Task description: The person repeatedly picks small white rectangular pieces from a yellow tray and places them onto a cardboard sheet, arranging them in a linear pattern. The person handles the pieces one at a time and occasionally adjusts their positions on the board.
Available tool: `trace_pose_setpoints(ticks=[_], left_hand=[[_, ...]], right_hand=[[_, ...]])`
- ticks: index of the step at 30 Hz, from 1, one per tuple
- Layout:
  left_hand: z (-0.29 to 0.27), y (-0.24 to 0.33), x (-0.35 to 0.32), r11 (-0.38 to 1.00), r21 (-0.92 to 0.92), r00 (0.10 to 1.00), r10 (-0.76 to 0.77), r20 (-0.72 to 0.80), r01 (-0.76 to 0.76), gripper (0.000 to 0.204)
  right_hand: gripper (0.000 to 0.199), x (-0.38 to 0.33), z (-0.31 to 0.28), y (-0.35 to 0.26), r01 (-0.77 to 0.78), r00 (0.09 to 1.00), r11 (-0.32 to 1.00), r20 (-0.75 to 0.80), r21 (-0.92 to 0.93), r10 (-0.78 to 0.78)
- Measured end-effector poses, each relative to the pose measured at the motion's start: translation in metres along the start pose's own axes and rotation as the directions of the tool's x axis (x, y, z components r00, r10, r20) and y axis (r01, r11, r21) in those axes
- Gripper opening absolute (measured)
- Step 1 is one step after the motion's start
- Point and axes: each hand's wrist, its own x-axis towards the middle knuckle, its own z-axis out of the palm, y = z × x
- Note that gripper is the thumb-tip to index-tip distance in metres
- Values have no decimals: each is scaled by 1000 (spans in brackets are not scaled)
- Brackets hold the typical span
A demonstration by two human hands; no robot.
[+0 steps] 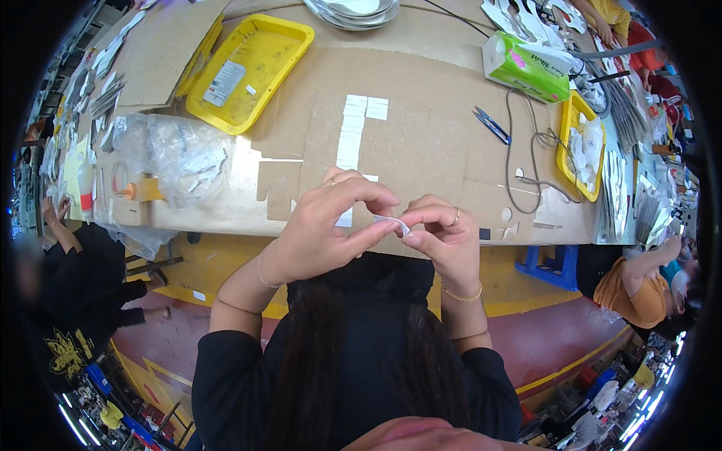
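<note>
Between my two hands, over the table's near edge, is a small white label-like piece [392,222], bent at its right end. My left hand [329,214] pinches its left side between thumb and fingers. Thumb and forefinger of my right hand [445,234] grip its right end. Just beyond my hands, a column of small white labels [350,139] lies on the cardboard sheet [421,135], with a few more beside its top. My left hand hides the lower part of that column.
A yellow tray [292,36] and a clear plastic bag [169,150] lie on the left. At right are blue-handled thread snips [492,125], a grey cord [511,180], a green tissue box [526,69] and a yellow basket [562,154]. Other people work at both sides.
</note>
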Motion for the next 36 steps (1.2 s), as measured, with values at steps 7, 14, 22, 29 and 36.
trace_pose_setpoints(ticks=[7,14,22,29,36], left_hand=[[-3,7,-4,990,92,993,113,-34,-110,32],[-8,12,-9,993,69,995,100,-18,-98,36],[-9,14,-12,983,111,989,148,-4,-146,38],[-10,12,-14,982,115,989,150,8,-150,40],[-10,13,-13,980,134,989,144,17,-145,38]], right_hand=[[17,3,12,-10,185,975,928,-57,-323,-214],[18,6,15,-14,283,947,847,-9,-450,-322],[17,6,17,-16,301,942,843,4,-446,-335],[17,6,16,-16,296,946,851,10,-434,-325],[19,6,14,-15,292,952,873,28,-391,-306]])
